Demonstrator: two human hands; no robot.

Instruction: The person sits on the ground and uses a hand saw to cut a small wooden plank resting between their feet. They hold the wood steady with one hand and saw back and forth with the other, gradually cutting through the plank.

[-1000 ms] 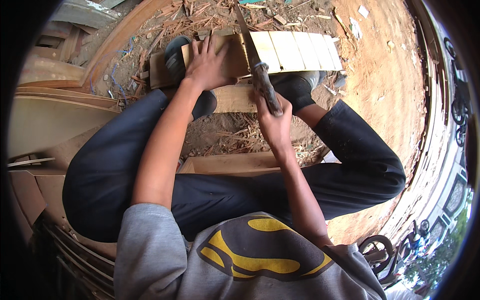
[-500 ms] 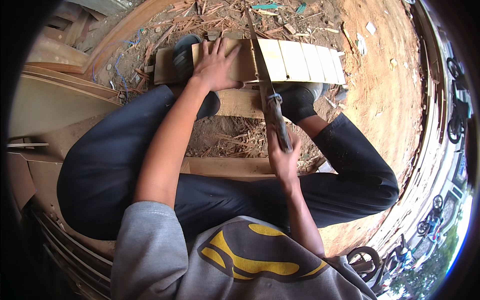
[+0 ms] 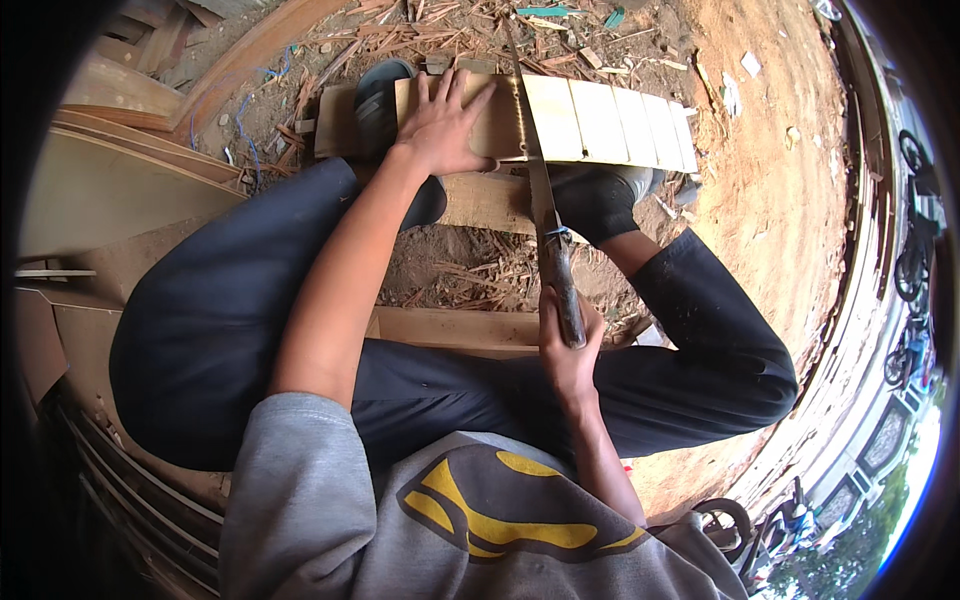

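Note:
My left hand (image 3: 445, 130) lies spread on a pale wooden board (image 3: 630, 125), which has several crosswise dark lines to its right. My right hand (image 3: 572, 362) is closed round the worn handle of a handsaw (image 3: 541, 190); its long blade lies across the board just right of my left hand, beside a row of small bright marks. A wooden plank (image 3: 475, 200) shows beneath the board. My left shoe (image 3: 375, 100) and my right foot (image 3: 595, 205), in dark footwear, are at either side under or against the wood.
Wood splinters (image 3: 470, 275) litter the dirt around me. Plywood sheets (image 3: 120, 200) and timber frames (image 3: 210, 80) lie at the left. A wooden piece (image 3: 450, 325) is beside my legs. Bare earth (image 3: 760, 200) stretches right, toward parked motorcycles (image 3: 905, 270) at the rim.
My right hand and the saw have moved back toward my body, lower in the picture. The board appears slightly farther right. My left hand stays spread on it.

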